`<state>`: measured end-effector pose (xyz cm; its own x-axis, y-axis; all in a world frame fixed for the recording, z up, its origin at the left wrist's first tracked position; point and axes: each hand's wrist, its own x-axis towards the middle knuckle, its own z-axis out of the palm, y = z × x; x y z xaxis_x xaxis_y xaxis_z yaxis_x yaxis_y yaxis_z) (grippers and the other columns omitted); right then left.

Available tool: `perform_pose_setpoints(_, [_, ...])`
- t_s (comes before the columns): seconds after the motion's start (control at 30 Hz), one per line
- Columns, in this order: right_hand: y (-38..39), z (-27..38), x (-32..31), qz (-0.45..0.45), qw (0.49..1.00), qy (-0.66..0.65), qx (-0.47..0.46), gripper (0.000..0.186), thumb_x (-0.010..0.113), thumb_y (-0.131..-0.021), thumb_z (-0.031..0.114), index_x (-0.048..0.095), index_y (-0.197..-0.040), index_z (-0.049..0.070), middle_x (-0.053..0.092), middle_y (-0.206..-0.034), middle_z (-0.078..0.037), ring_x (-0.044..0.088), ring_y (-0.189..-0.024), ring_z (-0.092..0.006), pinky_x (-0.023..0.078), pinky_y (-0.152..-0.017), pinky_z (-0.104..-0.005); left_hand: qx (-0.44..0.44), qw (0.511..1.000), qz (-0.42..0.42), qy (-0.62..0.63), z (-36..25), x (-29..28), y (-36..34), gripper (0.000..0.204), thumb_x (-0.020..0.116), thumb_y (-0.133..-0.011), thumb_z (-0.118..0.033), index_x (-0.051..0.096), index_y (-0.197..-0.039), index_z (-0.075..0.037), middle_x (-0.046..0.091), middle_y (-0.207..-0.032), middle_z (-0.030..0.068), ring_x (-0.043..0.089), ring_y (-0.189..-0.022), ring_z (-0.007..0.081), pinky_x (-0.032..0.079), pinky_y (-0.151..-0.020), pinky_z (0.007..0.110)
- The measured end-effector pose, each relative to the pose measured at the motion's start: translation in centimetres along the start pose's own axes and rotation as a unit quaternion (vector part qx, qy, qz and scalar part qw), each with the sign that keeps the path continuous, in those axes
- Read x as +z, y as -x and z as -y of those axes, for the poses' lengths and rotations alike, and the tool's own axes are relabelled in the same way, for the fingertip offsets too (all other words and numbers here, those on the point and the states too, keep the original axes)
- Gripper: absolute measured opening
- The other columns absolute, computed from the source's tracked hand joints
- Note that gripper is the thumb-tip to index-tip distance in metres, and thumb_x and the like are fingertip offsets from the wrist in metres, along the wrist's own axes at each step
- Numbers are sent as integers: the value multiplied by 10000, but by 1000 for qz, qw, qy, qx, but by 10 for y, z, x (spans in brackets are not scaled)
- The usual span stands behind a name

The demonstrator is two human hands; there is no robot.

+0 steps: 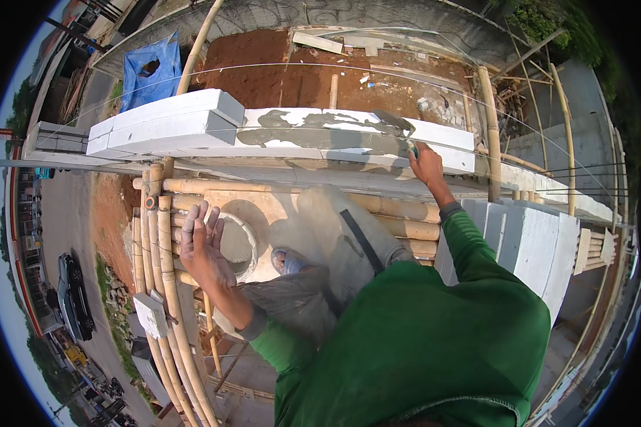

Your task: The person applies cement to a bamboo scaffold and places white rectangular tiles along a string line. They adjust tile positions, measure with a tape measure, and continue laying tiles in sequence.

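Observation:
My right hand (426,165) is closed round the handle of a trowel (410,146), whose blade is at the right part of grey mortar (299,139) spread along a row of white blocks (445,146). Two white blocks (160,128) sit raised on the row's left part. My left hand (205,242), dusty and holding nothing, is raised with fingers apart, partly in front of a round bucket of grey mix (238,245). My sandalled foot (288,262) stands beside the bucket on a pale platform. A long dark bar (360,238) lies to the right of it.
Bamboo poles (157,220) border the platform on the left, with a drop to a road and parked car (75,292) beyond. Stacked white blocks (530,263) stand at my right. A thin line crosses above the wall. Red soil and a blue tarpaulin (149,60) lie beyond it.

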<state>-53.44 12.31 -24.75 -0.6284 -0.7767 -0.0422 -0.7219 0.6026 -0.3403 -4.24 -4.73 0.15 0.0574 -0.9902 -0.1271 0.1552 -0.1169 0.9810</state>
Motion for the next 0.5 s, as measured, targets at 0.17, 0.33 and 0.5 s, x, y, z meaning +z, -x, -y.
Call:
perform_pose_setpoints(0.17, [-20, 55, 24, 69, 920, -368, 118, 311, 643, -982, 298, 685, -1108, 16, 681, -830, -179, 659, -724, -343, 513, -647, -446, 35, 995, -70, 55, -9, 3, -1, 484, 617, -1075, -190, 514, -1454, 93, 666, -1356, 241, 711, -1179, 355, 594, -1011, 436])
perform_pose_setpoints(0.33, [-28, 177, 56, 343, 628, -649, 257, 242, 593, -1010, 276, 685, -978, 54, 521, -664, 16, 464, -444, -85, 325, -359, -272, 156, 927, -274, 200, -20, -24, 8, 628, 554, -1072, -319, 393, -1563, 37, 633, -1321, 183, 678, -1069, 281, 582, -870, 367])
perform_pose_setpoints(0.5, [13, 316, 101, 506, 739, -445, 3, 348, 608, -996, 346, 681, -1007, 5, 619, -706, -52, 555, -500, -150, 442, -430, -328, 207, 848, -404, 273, -24, -41, 15, 486, 536, -1065, -308, 497, -1434, 5, 646, -1174, 116, 655, -923, 225, 560, -755, 330])
